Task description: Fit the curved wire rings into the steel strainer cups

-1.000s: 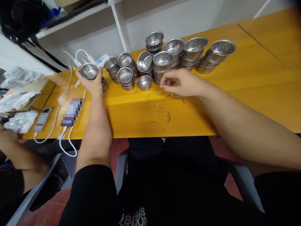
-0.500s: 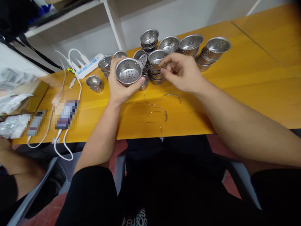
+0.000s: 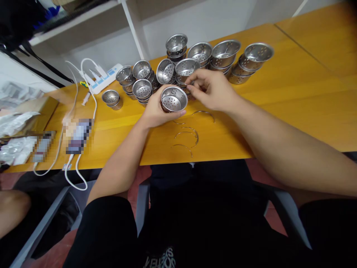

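My left hand [image 3: 156, 111] grips a small perforated steel strainer cup [image 3: 173, 98] just above the yellow table [image 3: 279, 100]. My right hand [image 3: 213, 89] is closed in a pinch at the cup's right rim, holding a thin wire piece that I can barely make out. Behind both hands stand several stacks of the same steel cups [image 3: 200, 54]. Several curved wire handles [image 3: 189, 134] lie on the table in front of my hands.
A lone pair of stacked cups [image 3: 111, 98] stands to the left. Further left are a white power strip [image 3: 104, 76] with cables, a phone [image 3: 78, 136], and plastic bags [image 3: 16, 152]. Another person's arm [image 3: 11, 208] shows at the lower left. A white shelf stands behind.
My left hand has carried the cup from the far left to the middle and lowered it toward the table. My right hand has closed in on the cup's rim.
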### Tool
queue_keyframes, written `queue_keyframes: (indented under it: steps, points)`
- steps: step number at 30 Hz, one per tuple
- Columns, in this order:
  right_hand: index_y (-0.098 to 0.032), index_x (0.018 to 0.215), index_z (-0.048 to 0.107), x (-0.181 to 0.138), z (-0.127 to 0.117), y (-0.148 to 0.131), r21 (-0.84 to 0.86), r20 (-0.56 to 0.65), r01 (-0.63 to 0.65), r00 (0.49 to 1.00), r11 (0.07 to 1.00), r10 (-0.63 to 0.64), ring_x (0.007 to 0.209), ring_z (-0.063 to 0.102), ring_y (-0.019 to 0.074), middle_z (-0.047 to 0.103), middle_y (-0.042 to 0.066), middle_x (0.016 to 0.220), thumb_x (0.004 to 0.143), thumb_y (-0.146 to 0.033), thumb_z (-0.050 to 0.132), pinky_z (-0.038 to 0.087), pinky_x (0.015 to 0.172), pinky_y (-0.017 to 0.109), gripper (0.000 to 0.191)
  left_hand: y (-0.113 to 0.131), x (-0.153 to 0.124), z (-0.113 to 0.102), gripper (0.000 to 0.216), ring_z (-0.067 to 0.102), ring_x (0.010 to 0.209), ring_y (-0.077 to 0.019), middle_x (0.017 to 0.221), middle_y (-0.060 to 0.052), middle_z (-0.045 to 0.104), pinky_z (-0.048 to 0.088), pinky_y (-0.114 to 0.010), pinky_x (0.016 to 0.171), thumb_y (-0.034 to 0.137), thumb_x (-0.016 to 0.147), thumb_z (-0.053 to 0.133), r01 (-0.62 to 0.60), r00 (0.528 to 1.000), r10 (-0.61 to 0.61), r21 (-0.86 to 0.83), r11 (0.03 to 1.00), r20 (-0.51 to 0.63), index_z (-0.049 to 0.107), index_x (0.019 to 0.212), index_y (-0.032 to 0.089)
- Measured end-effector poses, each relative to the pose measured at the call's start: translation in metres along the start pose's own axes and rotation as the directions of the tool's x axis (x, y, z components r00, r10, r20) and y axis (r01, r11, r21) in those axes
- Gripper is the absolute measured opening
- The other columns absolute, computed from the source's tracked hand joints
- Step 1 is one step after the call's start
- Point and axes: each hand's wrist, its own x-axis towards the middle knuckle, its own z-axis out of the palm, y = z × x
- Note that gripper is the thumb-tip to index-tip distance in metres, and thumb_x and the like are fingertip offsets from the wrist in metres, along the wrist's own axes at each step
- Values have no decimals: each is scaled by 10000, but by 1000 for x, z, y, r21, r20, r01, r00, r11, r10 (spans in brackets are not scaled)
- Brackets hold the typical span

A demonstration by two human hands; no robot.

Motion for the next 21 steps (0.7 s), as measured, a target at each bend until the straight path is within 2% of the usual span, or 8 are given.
queue_keyframes:
  steps: [4,7,9,12,16,19,21]
  points:
    - [-388,1264,825,1,3,6,0,-8,18,1000,1000,-18,950,666,343,778,58,951,1147,-988,678,609,933,568,629,-7,1,-3,864,865,1566,-480,1409,-76,878,687,-764,1450,578,699,1303,-101,993,99,26,995,63,865,1394,308]
    - [-336,1156,849,5,9,15,53,-71,158,985,986,-155,925,740,348,842,90,1021,1133,-977,756,646,905,566,648,-16,2,-4,958,892,1493,-432,1461,-91,896,724,-690,1406,733,751,1241,-233,964,220,80,969,147,834,1499,295]
    - [-332,1143,874,7,15,21,107,-119,244,966,964,-231,888,757,343,854,87,996,1108,-979,820,671,858,551,650,-23,4,-3,1028,888,1485,-417,1508,-116,897,732,-647,1384,815,775,1201,-301,942,277,114,947,189,804,1556,276]
    - [-337,1155,902,10,20,30,154,-151,272,957,950,-250,847,755,320,859,72,964,1098,-952,891,685,788,513,618,-35,7,-2,1072,877,1491,-409,1563,-142,880,729,-617,1369,883,828,1149,-365,918,330,144,920,221,762,1619,272]
    - [-320,1086,887,18,16,45,159,-196,254,955,954,-222,731,650,262,821,68,893,1071,-1018,883,588,678,486,698,-59,15,-1,1150,858,1521,-417,1607,-129,826,705,-633,1381,987,878,1070,-419,903,396,137,898,166,666,1723,319]
    - [-319,1089,874,24,10,54,172,-242,230,953,958,-185,658,511,220,721,38,802,1041,-1039,904,456,613,470,722,-79,22,-1,1171,800,1627,-423,1736,-136,731,654,-633,1440,989,1009,950,-439,897,429,112,891,108,473,1900,399]
    - [-326,1119,869,27,8,54,184,-295,248,937,951,-188,638,430,204,638,7,757,1038,-1055,895,397,606,468,735,-87,26,1,1134,767,1675,-419,1789,-146,683,636,-620,1457,962,1078,885,-444,896,439,91,891,71,390,1950,433]
